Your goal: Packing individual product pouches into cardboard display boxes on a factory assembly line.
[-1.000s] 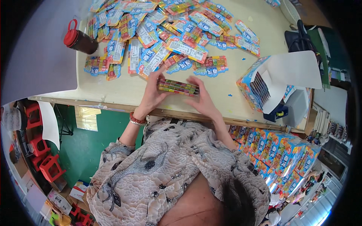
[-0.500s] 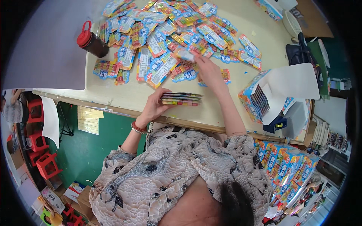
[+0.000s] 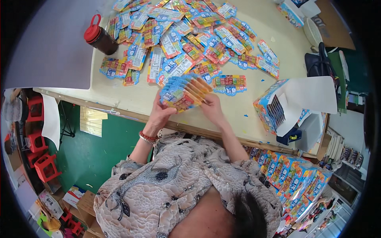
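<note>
A fanned stack of colourful candy-like packs (image 3: pixel 184 92) is held between my hands above the near edge of the table. My left hand (image 3: pixel 159 112) grips its left side, with the thumb across the front. My right hand (image 3: pixel 212 109) is closed at the stack's right end and slightly blurred. One single pack (image 3: pixel 230 84) lies flat just to the right of the stack. Beyond my hands spreads a heap of loose packs (image 3: pixel 172 43), some face up and some showing white backs.
An open display box (image 3: pixel 264 113) with packs standing in it is at the right, beside a dark tape dispenser (image 3: pixel 289 137). A dark bottle with a red lid (image 3: pixel 100 35) stands at the left. Filled boxes (image 3: pixel 291 174) are stacked below the table's right side.
My right hand has come back from the heap to the stack. The stack, edge-on before in my left hand, is now tilted up and fanned between both hands.
</note>
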Motion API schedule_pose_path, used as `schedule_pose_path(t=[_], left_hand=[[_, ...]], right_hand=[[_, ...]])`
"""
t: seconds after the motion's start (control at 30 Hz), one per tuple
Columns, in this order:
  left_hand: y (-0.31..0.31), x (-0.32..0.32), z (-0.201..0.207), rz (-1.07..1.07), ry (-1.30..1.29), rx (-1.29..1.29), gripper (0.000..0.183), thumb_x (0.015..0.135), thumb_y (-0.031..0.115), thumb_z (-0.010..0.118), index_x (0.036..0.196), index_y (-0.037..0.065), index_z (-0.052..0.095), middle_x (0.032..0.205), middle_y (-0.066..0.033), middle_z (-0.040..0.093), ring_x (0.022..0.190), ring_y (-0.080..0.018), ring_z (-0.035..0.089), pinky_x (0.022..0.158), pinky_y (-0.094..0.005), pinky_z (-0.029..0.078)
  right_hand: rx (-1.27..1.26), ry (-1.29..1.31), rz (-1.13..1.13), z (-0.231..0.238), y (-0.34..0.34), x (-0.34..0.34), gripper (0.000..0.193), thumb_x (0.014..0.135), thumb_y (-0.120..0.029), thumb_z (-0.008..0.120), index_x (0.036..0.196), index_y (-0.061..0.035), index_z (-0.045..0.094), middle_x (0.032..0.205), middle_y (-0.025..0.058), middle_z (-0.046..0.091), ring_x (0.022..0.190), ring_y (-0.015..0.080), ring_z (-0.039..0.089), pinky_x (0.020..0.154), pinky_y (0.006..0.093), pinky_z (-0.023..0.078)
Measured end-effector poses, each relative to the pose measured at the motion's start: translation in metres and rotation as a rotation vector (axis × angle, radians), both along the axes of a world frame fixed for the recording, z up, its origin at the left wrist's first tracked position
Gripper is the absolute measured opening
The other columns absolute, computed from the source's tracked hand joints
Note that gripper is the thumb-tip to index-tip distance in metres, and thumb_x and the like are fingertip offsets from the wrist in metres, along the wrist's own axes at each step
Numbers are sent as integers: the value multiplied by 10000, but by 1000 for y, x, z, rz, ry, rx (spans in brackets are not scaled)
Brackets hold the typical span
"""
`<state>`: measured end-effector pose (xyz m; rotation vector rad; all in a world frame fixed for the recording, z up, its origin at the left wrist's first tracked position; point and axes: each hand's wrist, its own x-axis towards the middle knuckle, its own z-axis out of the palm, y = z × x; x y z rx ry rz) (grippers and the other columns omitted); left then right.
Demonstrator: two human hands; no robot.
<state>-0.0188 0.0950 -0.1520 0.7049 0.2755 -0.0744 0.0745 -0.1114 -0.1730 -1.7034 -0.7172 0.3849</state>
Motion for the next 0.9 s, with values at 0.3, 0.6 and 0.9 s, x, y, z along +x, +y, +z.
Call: schedule_pose_path(t=[0.3,0.6,0.9], left_hand=[[35,-20,21,-224,-292,1106,668,690,10,806,1252,29,445,1221,-107,528,1117,-182,542,952,-317,473],[39,-16,42,-208,-254,1637,658,647,33,804,1224,55,490,1114,-142,563,1067,-308,546,920,-359,455],[39,10,22,-453,-250,1126,535,705,-96,712,1184,47,521,1173,-80,545,1010,-146,574,906,-287,482]], right_hand=[[-392,-749,187,67,78,87,708,730,-406,748,1331,-136,489,1306,108,484,1260,309,432,1028,474,364],[-423,-748,362,61,54,84,543,728,-295,751,1198,-147,523,1452,120,345,1406,390,198,1117,562,229],[-409,-363,-252,22,-15,43,349,787,-78,669,1120,-63,568,1459,127,365,1375,383,297,1093,460,320]])
